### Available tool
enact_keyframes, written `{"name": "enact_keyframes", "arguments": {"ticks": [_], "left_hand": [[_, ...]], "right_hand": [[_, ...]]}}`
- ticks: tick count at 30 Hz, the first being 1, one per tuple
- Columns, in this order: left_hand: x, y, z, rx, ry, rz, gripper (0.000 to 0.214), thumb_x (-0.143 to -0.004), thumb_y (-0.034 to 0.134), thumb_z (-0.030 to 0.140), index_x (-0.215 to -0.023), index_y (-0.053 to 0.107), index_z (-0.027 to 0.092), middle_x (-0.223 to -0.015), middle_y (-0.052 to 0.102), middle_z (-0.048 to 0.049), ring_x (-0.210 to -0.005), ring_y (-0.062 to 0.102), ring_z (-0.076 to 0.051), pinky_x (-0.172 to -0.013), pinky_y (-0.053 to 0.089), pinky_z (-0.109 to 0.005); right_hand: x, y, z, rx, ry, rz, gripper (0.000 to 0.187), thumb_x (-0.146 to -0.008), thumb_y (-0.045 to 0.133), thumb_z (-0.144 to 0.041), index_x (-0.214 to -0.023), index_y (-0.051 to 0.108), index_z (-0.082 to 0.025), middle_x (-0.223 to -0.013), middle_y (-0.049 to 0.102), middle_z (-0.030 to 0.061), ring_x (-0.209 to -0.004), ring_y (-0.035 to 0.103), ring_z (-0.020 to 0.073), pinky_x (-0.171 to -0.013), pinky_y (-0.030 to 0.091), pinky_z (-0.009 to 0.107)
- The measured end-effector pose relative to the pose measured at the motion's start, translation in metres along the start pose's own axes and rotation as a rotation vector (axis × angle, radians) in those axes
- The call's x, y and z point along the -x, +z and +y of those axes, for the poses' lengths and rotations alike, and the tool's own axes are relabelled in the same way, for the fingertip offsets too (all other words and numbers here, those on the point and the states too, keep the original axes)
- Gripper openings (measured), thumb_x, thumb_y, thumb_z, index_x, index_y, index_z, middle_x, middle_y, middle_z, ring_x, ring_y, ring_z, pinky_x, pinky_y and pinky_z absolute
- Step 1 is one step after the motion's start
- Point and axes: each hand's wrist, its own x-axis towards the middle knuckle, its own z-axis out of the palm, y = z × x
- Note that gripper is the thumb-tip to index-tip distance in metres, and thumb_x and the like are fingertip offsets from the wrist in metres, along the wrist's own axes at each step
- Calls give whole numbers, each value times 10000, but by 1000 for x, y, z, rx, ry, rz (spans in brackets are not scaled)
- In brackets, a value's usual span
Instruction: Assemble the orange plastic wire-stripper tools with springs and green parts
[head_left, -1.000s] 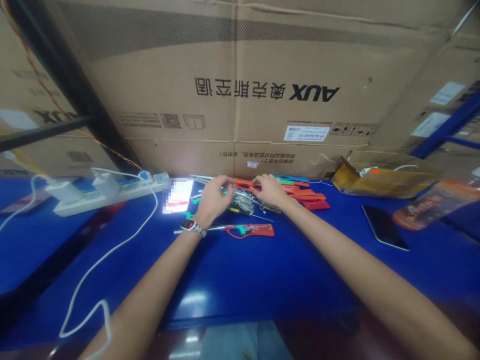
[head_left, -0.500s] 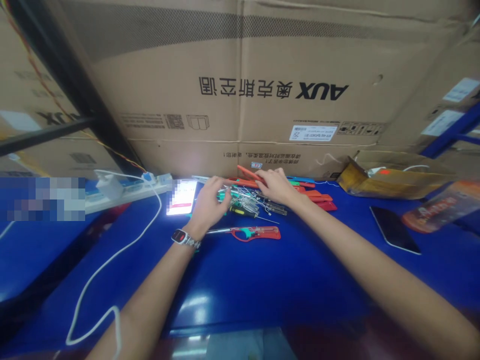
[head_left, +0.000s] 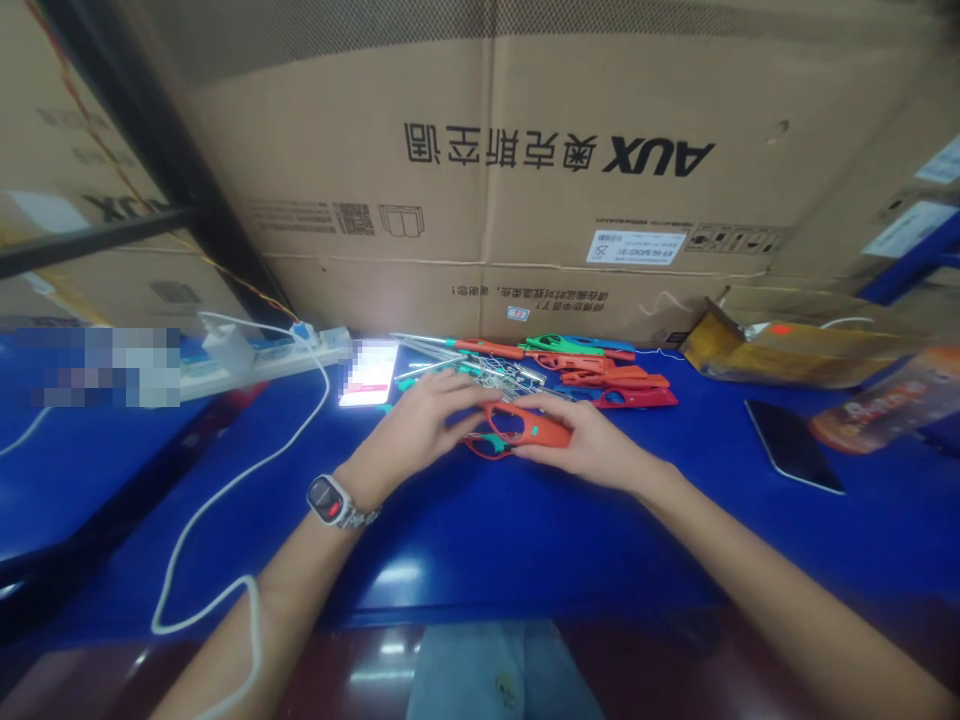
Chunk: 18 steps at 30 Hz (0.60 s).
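An orange lighter casing (head_left: 544,430), the handle part with a trigger ring, is gripped by my right hand (head_left: 592,440) at its right end. My left hand (head_left: 427,425), with a watch on the wrist, is curled at the ring end, thumb and fingers closing on it; the exact contact is partly hidden. Just beneath lies a red casing half with a green trigger (head_left: 491,447), partly covered by my hands. Behind them is a pile of metal rods and small wired parts (head_left: 502,372). Several orange and red casings (head_left: 630,385) and a green casing (head_left: 555,343) lie right of the pile.
A lit phone (head_left: 379,375) lies left of the pile, beside a white power strip (head_left: 277,355) with a trailing white cable (head_left: 225,490). At right are a dark phone (head_left: 791,445), a bottle (head_left: 862,415) and an opened brown package (head_left: 750,350). A large carton (head_left: 360,280) stands behind.
Both hands have come back from the pile toward me. My right hand has brought the orange casing over the red half, and my left hand has closed in on its ring end.
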Motion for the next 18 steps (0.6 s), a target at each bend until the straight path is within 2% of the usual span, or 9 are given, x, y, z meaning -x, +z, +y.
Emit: {"name": "enact_keyframes", "arguments": {"ticks": [2,5,8,12,15,18], "left_hand": [[2,-1,-3,-1,-2,-34,238,-969,586,240,-1180,694,221,-897,711,-50,-845,606,-215,-796,482,-388],[5,0,-8,25,-27,-46,238,-955,605,230,-1167,713,223,-860,721,-47,-814,598,-213,-773,486,-377],[11,1,-12,101,-140,-40,236,-925,640,229,-1147,720,235,-937,736,-52,-867,622,-213,-808,507,-376],[23,-1,-22,113,-327,-115,265,-819,747,265,-1078,721,218,-1041,714,-70,-974,637,-241,-873,510,-403],[30,-1,-29,97,-383,-236,204,-804,766,298,-986,740,212,-974,699,-68,-937,636,-247,-840,505,-394],[31,1,-33,106,-393,-266,186,-814,759,292,-984,751,217,-960,682,-65,-908,632,-237,-813,497,-371]], "right_hand": [[1,1,-2,193,-17,-27,488,-880,694,-401,-1347,581,-313,-1231,713,29,-1089,684,255,-937,536,408],[0,6,-7,384,-44,-29,526,-927,627,-446,-1423,518,-310,-1281,685,65,-1110,672,276,-892,544,403],[-4,12,-10,354,-52,-39,536,-944,587,-502,-1435,490,-311,-1335,653,64,-1141,655,269,-915,527,392],[-8,15,-7,289,-9,-81,436,-918,632,-490,-1309,589,-302,-1239,699,45,-1059,676,248,-874,513,365],[-10,17,-3,292,3,-106,395,-889,671,-470,-1241,633,-295,-1159,716,38,-999,675,236,-845,497,356],[-12,20,-1,314,-19,-105,396,-878,688,-438,-1241,643,-285,-1156,694,60,-1023,643,246,-877,466,381]]}}
